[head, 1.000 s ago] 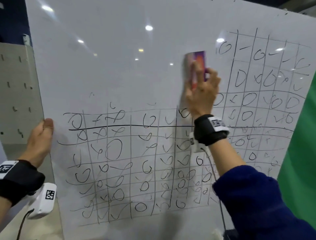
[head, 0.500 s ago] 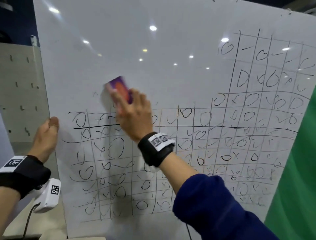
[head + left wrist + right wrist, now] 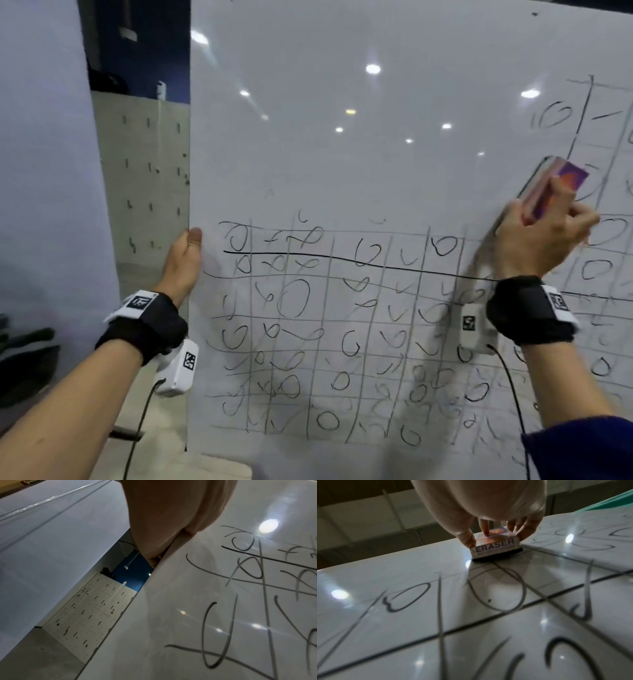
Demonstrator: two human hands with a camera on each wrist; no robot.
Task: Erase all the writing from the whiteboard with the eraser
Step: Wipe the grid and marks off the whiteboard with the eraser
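A large whiteboard stands upright, its top left wiped, its lower half and right side covered in a drawn grid of circles and ticks. My right hand grips a purple and pink eraser and presses its dark felt flat on the board over the grid lines at the right. In the right wrist view the eraser shows the word ERASER, pinched between thumb and fingers. My left hand holds the board's left edge, thumb on the front; the whiteboard edge runs under the palm.
Behind the board's left edge stands a pale wall of lockers, and a light panel fills the far left. Dark objects lie low at the left.
My right hand has swept the eraser from the board's left-centre across to the right, up against the right-hand grid. The left hand stays on the board's edge. My view has shifted left.
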